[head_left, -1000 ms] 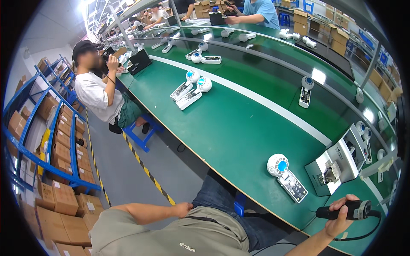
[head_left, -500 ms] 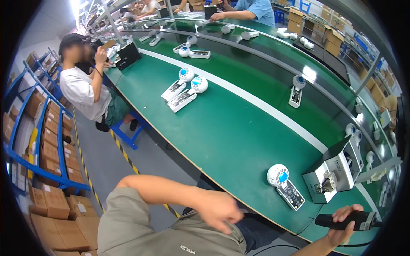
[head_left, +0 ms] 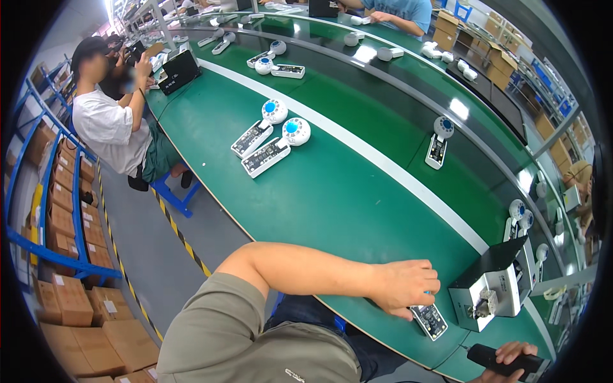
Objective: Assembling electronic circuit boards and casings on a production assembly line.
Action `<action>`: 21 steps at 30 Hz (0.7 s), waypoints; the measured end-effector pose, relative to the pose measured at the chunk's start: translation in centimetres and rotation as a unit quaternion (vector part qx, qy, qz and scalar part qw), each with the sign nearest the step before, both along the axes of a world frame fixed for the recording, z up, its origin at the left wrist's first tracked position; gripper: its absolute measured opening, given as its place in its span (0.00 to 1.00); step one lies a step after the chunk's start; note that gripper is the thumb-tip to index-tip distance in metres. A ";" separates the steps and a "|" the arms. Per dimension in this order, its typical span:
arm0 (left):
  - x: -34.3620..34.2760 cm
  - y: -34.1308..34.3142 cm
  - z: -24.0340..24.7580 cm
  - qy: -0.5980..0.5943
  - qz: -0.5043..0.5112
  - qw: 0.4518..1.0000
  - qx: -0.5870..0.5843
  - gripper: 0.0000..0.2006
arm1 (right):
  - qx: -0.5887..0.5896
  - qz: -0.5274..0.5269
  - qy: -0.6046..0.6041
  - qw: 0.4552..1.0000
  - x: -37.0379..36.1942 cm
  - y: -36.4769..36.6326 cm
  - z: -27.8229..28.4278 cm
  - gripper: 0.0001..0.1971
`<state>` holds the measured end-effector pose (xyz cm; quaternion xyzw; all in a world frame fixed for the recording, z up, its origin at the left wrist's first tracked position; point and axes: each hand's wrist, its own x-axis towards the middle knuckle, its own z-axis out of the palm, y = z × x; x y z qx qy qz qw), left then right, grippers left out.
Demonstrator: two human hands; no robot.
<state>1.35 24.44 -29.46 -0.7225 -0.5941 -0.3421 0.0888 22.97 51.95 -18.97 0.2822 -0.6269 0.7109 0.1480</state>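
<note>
My left hand (head_left: 406,286) reaches across my body, its fingers curled over the round head of a white device. Only a sliver of blue shows past the fingers, and the device's body with a bare circuit board (head_left: 431,322) sticks out below them on the bench. At the lower right my right hand (head_left: 511,360) is wrapped round a black electric screwdriver (head_left: 495,362), whose thin tip points left. Just above the screwdriver stands a black and white box with a metal fixture (head_left: 484,306), the closest thing to both hands on that side.
Two similar devices (head_left: 265,156) lie side by side up the green bench (head_left: 306,210). More sit on the conveyor (head_left: 357,108) past the white strip. A seated co-worker (head_left: 112,115) is at the far left, another person (head_left: 399,16) across the line. Cartons (head_left: 70,300) fill blue shelving.
My left hand has moved right from above my lap onto the device's round head. The right hand, with the screwdriver, has dropped lower, and the screwdriver's tip now shows. The whole view has shifted slightly.
</note>
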 end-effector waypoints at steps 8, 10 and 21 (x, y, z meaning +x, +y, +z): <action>0.6 0.8 -0.6 -0.007 0.004 0.994 -0.111 0.25 | 0.003 -0.041 0.016 0.999 -1.5 -1.2 1.5 0.24; 0.6 1.1 -0.8 -0.036 0.001 0.996 -0.086 0.25 | -0.052 -0.243 0.041 0.968 -1.3 -3.6 0.8 0.19; -0.2 1.0 0.4 -0.071 0.022 0.992 -0.099 0.20 | -0.019 -0.301 0.089 0.949 -3.8 -3.7 1.8 0.19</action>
